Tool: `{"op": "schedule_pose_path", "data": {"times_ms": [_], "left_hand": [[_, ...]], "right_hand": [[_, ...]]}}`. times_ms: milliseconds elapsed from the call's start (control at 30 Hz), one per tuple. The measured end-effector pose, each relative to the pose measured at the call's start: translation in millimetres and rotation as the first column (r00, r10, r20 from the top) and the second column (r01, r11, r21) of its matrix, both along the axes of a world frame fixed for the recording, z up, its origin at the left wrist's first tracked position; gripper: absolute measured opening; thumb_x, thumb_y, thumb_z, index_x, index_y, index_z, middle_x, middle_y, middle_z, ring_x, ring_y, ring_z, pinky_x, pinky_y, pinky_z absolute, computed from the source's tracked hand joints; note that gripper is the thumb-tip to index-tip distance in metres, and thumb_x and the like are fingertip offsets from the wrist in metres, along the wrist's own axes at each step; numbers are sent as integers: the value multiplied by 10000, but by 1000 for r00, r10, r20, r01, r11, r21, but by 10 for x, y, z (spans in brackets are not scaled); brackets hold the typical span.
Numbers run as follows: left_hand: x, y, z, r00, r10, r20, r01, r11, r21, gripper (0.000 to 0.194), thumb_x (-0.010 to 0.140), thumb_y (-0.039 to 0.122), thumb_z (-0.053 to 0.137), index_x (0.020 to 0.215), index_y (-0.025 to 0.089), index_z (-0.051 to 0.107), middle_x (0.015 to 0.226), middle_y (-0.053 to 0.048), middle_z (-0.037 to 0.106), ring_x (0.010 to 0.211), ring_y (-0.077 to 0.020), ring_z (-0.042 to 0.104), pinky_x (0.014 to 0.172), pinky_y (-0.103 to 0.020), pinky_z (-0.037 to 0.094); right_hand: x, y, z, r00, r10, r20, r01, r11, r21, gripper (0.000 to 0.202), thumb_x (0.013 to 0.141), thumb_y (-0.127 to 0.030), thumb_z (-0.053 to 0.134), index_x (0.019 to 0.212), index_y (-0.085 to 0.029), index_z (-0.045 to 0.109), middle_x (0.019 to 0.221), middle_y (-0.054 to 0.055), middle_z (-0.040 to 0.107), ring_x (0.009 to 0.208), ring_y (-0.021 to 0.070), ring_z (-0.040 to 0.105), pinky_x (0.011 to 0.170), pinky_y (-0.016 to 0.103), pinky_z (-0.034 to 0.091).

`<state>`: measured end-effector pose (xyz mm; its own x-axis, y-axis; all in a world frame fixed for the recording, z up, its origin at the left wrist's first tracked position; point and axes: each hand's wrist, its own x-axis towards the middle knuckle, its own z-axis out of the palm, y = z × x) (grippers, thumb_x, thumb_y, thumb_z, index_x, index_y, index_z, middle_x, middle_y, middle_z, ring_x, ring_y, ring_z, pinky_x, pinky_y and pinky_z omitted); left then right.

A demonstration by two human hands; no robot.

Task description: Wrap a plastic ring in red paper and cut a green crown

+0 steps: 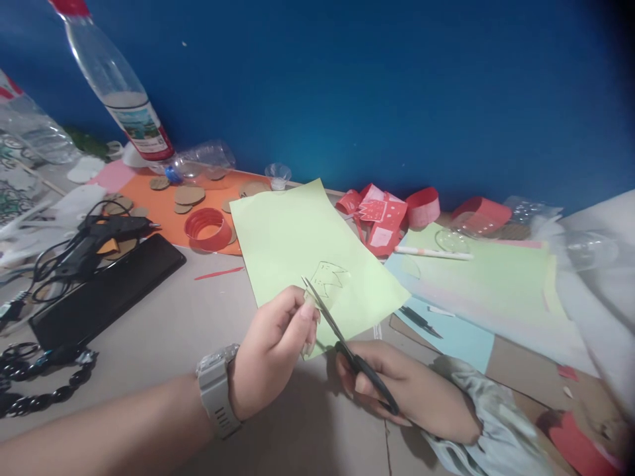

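Observation:
My left hand (282, 337), with a grey watch (218, 390) on the wrist, pinches pale green paper at its near edge. A zigzag crown-like outline (328, 279) is drawn on the paper just beyond my fingertips. I cannot tell whether the drawn part is a separate piece or belongs to the large pale green sheet (288, 231). Black-handled scissors (370, 377) are gripped in my right hand (397, 383). Their blades point up and left, slightly parted, with the tips beside my left thumb and the drawing.
Behind stand a tall bottle (136, 125) and red paper pieces (384, 218). On the left lie a glue gun (94, 238), a black phone (109, 291) and beads (49, 396). A red ring (207, 229) rests on orange paper (169, 221). A craft knife (419, 320) lies right.

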<state>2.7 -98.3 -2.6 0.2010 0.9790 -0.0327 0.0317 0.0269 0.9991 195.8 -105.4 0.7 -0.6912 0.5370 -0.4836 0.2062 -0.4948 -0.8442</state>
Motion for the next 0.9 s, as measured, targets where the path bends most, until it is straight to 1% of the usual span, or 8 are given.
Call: {"op": "schedule_pose_path", "data": {"times_ms": [100, 233, 533, 767, 900], "left_hand": [[0, -2, -5, 1000, 1, 10, 0, 1000, -12, 318, 958, 322, 392, 665, 201, 417, 579, 46, 467, 526, -88, 440, 553, -224, 386], [-4, -14, -6, 1000, -7, 5, 7, 999, -31, 318, 956, 327, 398, 664, 202, 416, 582, 47, 467, 528, -86, 436, 549, -220, 384], [-4, 1, -3, 1000, -28, -8, 28, 999, -29, 313, 951, 331, 393, 670, 201, 436, 579, 39, 473, 522, -95, 446, 541, -234, 388], [-1, -5, -8, 1000, -28, 0, 28, 999, -37, 316, 953, 348, 396, 679, 201, 452, 590, 39, 476, 550, -98, 453, 571, -236, 387], [-2, -7, -10, 999, -32, -3, 31, 999, -31, 328, 954, 341, 401, 666, 197, 455, 600, 39, 482, 561, -94, 449, 585, -230, 379]], "right_hand": [[-9, -7, 0, 1000, -16, 2, 16, 1000, -4, 455, 791, -599, 594, 775, -155, 495, 498, -93, 364, 354, 30, 283, 321, 165, 204], [-26, -11, 6, 999, -32, -4, 32, 999, 16, 473, 793, -616, 576, 777, -149, 500, 493, -94, 361, 347, 28, 281, 320, 160, 206], [-28, 3, 4, 1000, -14, -3, 14, 999, 33, 519, 766, -664, 567, 785, -150, 500, 491, -93, 368, 356, 34, 292, 332, 169, 223], [-4, -10, -15, 999, -4, -36, 5, 999, 35, 492, 808, -631, 545, 818, -141, 509, 524, -81, 374, 375, 34, 300, 345, 167, 231], [-11, -8, -14, 998, -11, -54, 13, 1000, 23, 493, 802, -636, 549, 804, -144, 508, 511, -83, 370, 372, 37, 305, 338, 165, 227]]}}
